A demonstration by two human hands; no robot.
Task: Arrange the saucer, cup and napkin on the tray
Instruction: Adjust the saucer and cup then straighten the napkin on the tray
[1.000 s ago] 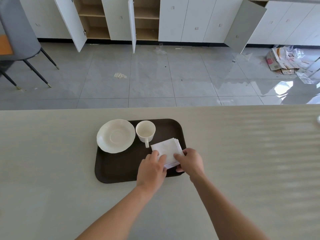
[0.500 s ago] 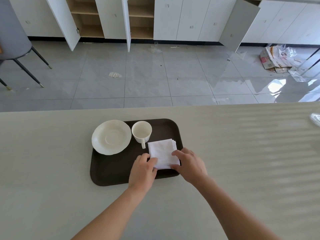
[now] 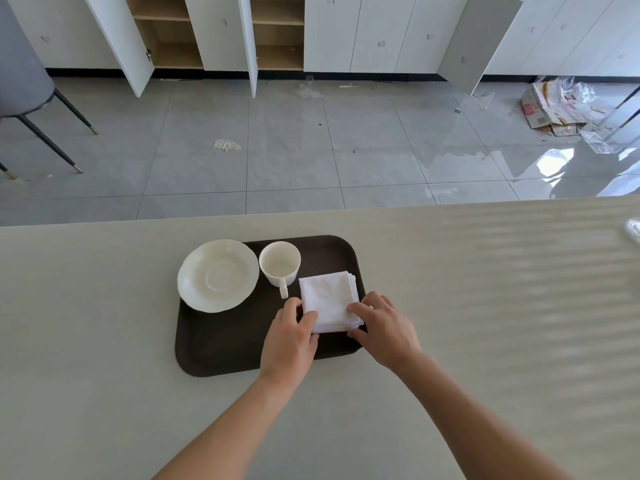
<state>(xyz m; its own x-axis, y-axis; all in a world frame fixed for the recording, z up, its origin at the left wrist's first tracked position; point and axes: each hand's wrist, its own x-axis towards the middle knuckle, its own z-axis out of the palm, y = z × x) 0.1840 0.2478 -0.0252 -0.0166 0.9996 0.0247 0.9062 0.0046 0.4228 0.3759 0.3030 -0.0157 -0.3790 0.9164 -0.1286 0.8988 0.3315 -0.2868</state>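
A dark brown tray (image 3: 225,344) lies on the pale table. A white saucer (image 3: 218,276) rests on its far left corner, overhanging the tray's rim. Beside it an empty white cup (image 3: 280,264) stands upright, handle pointing toward me. A folded stack of white napkins (image 3: 329,299) lies on the tray's right side. My left hand (image 3: 289,339) presses the stack's near left corner with its fingertips. My right hand (image 3: 382,329) holds the stack's near right corner, thumb at the edge.
The table's far edge (image 3: 311,213) runs just beyond the tray. A clear plastic object (image 3: 633,230) sits at the table's right edge. Beyond lie a tiled floor, a grey chair (image 3: 24,81), open white cabinets (image 3: 221,32) and cardboard litter (image 3: 554,105).
Both hands stayed on the napkin stack and turned it slightly, so it now lies squarer on the tray. The saucer and cup have not moved.
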